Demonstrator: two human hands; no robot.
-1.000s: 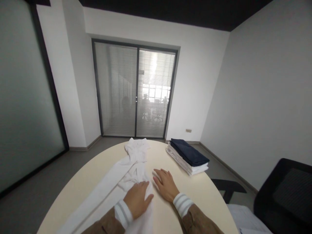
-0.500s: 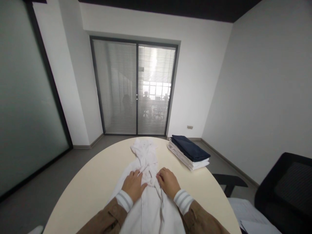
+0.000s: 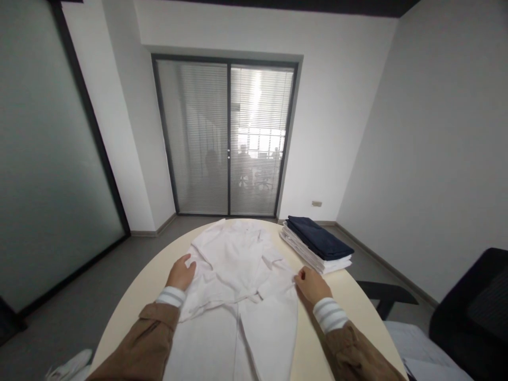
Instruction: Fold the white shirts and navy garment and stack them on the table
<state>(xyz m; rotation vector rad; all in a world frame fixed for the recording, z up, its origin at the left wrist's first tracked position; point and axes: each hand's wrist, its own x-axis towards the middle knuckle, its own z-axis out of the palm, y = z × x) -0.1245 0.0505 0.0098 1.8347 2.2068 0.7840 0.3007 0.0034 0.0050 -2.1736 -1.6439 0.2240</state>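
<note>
A long white coat (image 3: 234, 264) lies spread over the round table, its upper part folded over and wrinkled, its lower part running toward me. My left hand (image 3: 181, 273) is at the coat's left side, with curled fingers gripping the cloth edge. On the opposite side, my right hand (image 3: 313, 286) pinches a pulled-out corner of the coat between thumb and fingers. The cloth between both hands is stretched sideways.
A stack of folded white cloth (image 3: 304, 251) topped by a folded navy cloth (image 3: 319, 237) sits at the back right of the cream table (image 3: 130, 323). A black chair (image 3: 472, 301) with papers (image 3: 413, 344) on its seat stands at right.
My hands have moved apart, left hand leftward and right hand rightward. The bunched upper part of the coat has opened out wide between them. The view has shifted slightly.
</note>
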